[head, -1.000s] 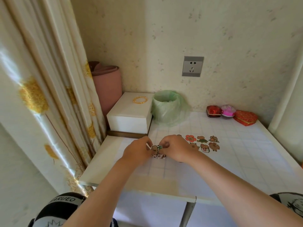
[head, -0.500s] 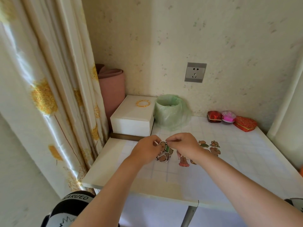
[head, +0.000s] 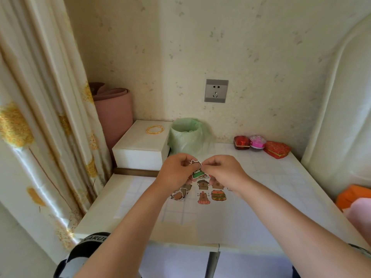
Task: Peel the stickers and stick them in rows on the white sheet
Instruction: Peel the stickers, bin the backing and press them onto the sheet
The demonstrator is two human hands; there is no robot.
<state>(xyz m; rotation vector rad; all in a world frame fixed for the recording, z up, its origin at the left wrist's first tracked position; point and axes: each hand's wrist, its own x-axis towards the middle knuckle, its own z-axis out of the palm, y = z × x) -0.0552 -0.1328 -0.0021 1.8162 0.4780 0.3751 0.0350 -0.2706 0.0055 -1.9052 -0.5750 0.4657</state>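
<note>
Sticker (head: 197, 171) (green and white cartoon figure, no legible print) is held in the air just in front of the green-lined bin (head: 186, 137), pinched from both sides.

- Left hand (head: 176, 171): fingers curled, thumb and fingertips gripping the sticker's left edge.
- Right hand (head: 222, 169): fingers curled, thumb and forefinger pinching its upper right edge. The two hands almost touch.
- Loose stickers (head: 179, 194) show as a small bunch below the left hand, nearer than the bin. I cannot tell whether they are held or lying flat.
- White sheet (head: 192, 209) lies on the gridded table (head: 281, 187), nearer than the bin, with faint edges. It carries brown-animal stickers, among them a burger sticker (head: 218, 195) and, just left of it, a flower sticker (head: 203, 198). Further ones are partly hidden by the hands.
- White box (head: 140, 149) touches the bin's left side and has a gold bangle (head: 154, 130) on its lid.
- Pink rolled mat (head: 114, 113) stands left of the bin, beyond the box, beside the flowered curtain (head: 40, 117).
- Wall socket (head: 216, 90) sits above and right of the bin, unmarked.
- Three small gift boxes stand in a row right of the bin: red box (head: 242, 142), pink box (head: 257, 141) and heart-shaped box (head: 277, 149).
- Legible writing: "NARU" in white on a black band (head: 94, 238), far nearer than the bin at the lower left. The remaining letters are hidden by the forearm.
</note>
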